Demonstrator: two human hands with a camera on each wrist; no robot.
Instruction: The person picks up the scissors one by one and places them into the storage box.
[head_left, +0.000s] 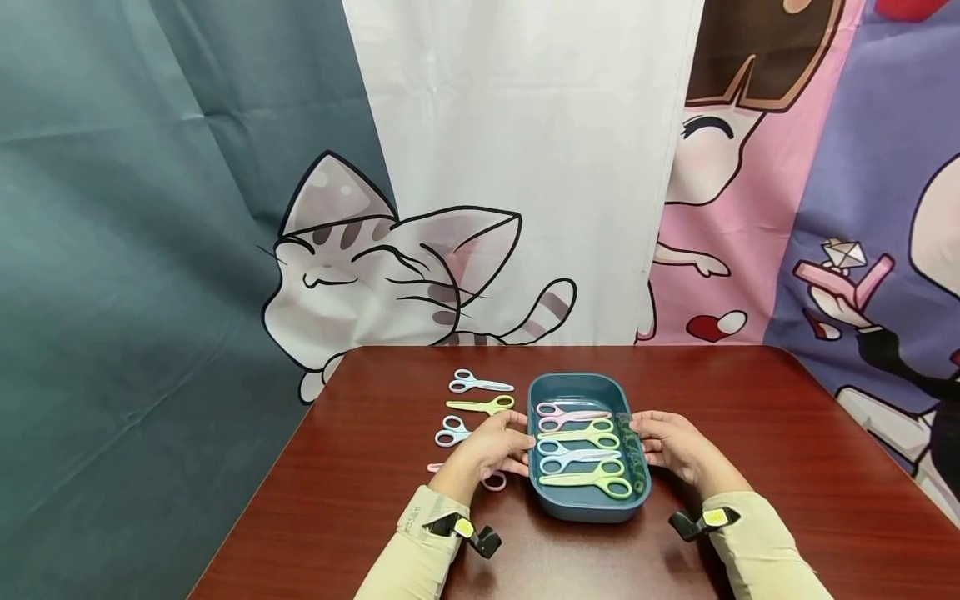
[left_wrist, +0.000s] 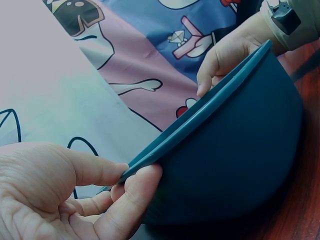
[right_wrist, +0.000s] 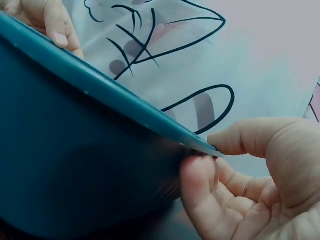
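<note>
Loose scissors: four pairs lie on my glossy red-brown bench [head_left: 337, 500], left of the tray. A light-blue plastic pair [head_left: 491, 386] sits toward ten o'clock, a yellow-green plastic pair [head_left: 486, 407] just nearer me, a second light-blue pair [head_left: 465, 432] toward nine, and a pink plastic pair [head_left: 435, 468] toward eight, partly hidden by my arm.
Left hand: my left hand [head_left: 491, 446] pinches the rim at nine o'clock, thumb above, fingers curled beneath.
Tray: the deep teal plastic tray [head_left: 588, 510], rectangular with rounded corners, is between my hands; I can't tell whether its base touches the bench.
Tray scissors: from twelve toward six lie pink [head_left: 585, 415], yellow-green [head_left: 577, 435], light-blue [head_left: 581, 457] and yellow-green [head_left: 581, 479] pairs, handles alternating nine and three o'clock.
Right hand: my right hand [head_left: 675, 446] pinches the rim at three o'clock, thumb on top.
</note>
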